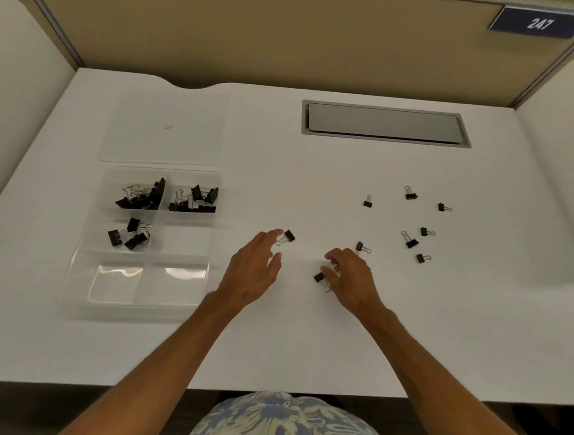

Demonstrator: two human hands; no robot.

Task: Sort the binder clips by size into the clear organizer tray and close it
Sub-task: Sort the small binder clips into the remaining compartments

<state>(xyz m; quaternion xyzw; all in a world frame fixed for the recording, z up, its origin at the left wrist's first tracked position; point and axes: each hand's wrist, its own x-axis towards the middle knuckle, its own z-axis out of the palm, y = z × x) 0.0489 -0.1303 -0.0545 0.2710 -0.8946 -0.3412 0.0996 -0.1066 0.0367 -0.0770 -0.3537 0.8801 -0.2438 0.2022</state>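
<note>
The clear organizer tray (85,258) is seen lying open on the left part of the white desk (305,336), with its clear lid (165,129) laid flat just behind it. Large binder clips (142,193) are piled in the far-left compartment, a second pile (194,198) is held in the far-right one, and three clips (128,234) are found in the middle-left compartment; the other compartments are seen bare. Loose small clips (412,240) are scattered on the right of the desk, well apart from the tray. The left hand (250,275) is extended with fingers spread and loose, its fingertip touching the wire handle of one clip (288,236); whether that clip is gripped cannot be told. The right hand (351,276) is curled, and a small clip (319,277) is pinched at its fingertips, just above the desk. Another clip (361,247) lies just beyond the right hand. A grey recessed panel (385,124) is set in the desk farther back.
</note>
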